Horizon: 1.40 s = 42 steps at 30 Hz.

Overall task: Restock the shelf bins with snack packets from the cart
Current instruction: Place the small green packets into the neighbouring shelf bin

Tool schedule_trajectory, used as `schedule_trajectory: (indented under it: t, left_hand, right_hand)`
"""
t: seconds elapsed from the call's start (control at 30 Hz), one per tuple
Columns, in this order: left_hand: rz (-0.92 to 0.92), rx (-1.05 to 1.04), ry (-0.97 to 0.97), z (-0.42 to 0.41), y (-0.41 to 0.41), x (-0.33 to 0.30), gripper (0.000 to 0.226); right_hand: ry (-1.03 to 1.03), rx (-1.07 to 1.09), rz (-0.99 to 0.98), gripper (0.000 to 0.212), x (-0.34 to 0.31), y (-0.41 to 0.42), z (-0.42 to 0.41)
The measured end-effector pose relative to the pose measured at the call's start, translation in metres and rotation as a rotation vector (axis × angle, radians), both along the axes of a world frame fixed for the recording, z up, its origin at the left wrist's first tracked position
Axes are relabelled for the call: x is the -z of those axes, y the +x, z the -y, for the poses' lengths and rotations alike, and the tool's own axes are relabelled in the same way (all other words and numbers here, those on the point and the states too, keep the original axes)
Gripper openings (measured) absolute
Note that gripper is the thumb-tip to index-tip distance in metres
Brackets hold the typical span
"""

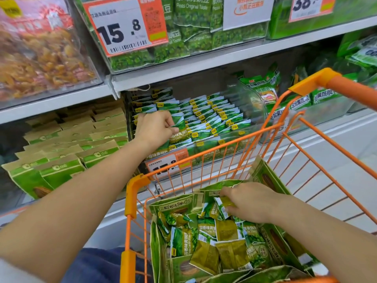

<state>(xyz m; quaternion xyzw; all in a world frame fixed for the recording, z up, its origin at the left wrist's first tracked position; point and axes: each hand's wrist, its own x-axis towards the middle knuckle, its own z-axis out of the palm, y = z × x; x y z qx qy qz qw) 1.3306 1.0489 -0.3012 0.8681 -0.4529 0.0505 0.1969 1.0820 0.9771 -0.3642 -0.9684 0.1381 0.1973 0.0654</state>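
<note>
Snack packets (223, 204) in both hands (157, 127)

both grips (156, 127) (247, 202) curled, arms outstretched

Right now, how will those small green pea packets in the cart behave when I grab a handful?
The pea packets look glossy, so probably slippery. They lie jumbled and creased, so likely light and floppy. The right hand may drop some.

I see a white lower shelf (224, 160) carrying a clear bin (253, 111) of green garlic-pea packets (212, 117) in rows, with kraft-topped green bags (67, 148) to its left (standing upright). The upper shelf (204, 60) holds another bin (183, 43) of green packets.
</note>
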Motion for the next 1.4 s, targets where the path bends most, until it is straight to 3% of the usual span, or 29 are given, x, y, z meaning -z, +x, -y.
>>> schedule_trajectory:
  t: [0.23, 0.3, 0.33, 0.4, 0.43, 0.57, 0.63, 0.7, 0.8, 0.93, 1.07, 1.13, 1.23, 1.4]
  left_hand:
    - [0.155, 0.009, 0.335, 0.006, -0.010, -0.029, 0.009]
    - [0.355, 0.029, 0.255, 0.000, -0.021, -0.038, 0.024]
    - [0.451, 0.082, 0.112, -0.007, -0.033, -0.038, 0.027]
    - [0.462, 0.325, -0.074, -0.026, -0.066, -0.023, 0.024]
    - [0.366, 0.474, -0.003, -0.039, -0.084, -0.010, 0.023]
    - [-0.007, 0.665, 0.915, -0.062, -0.117, 0.062, 0.026]
    - [-0.024, 0.646, 1.076, -0.056, -0.122, 0.090, 0.032]
    - [-0.004, 0.622, 1.111, -0.048, -0.128, 0.108, 0.045]
    - [0.003, 0.560, 1.067, -0.044, -0.140, 0.122, 0.043]
    - [-0.278, 0.453, 0.966, -0.043, -0.135, 0.122, 0.027]
    - [-0.367, 0.385, 0.795, -0.037, -0.120, 0.086, 0.021]
    - [-0.611, 0.277, 0.610, -0.037, -0.108, 0.069, 0.011]
    - [-1.047, 0.035, 0.228, -0.043, -0.105, 0.046, 0.008]
    - [-1.459, -0.136, -0.182, -0.053, -0.116, 0.029, 0.015]
  right_hand:
    - [-0.008, -0.005, -0.027, 0.039, 0.000, -0.001, 0.000]
    - [-0.019, -0.007, -0.040, 0.039, 0.000, -0.001, 0.000]
    - [-0.021, -0.012, -0.050, 0.038, 0.000, -0.002, 0.000]
    - [-0.024, -0.017, -0.070, 0.039, 0.001, -0.002, -0.001]
    - [-0.024, -0.016, -0.081, 0.039, 0.001, -0.002, -0.002]
    - [-0.016, -0.008, -0.114, 0.040, 0.001, -0.001, -0.004]
    - [-0.010, 0.001, -0.123, 0.040, 0.001, -0.002, -0.006]
    - [-0.007, 0.013, -0.125, 0.040, 0.001, -0.003, -0.006]
    - [0.001, 0.020, -0.122, 0.039, -0.001, -0.004, -0.004]
    - [-0.005, 0.028, -0.130, 0.039, -0.005, -0.005, -0.002]
    - [0.097, 0.137, 0.113, 0.034, -0.011, -0.001, 0.000]
    - [0.357, 0.249, 0.238, 0.041, -0.011, 0.002, 0.000]
    - [0.708, 0.286, 0.248, 0.074, -0.012, 0.005, -0.005]
    - [0.884, 0.327, 0.411, 0.053, -0.017, 0.006, -0.005]
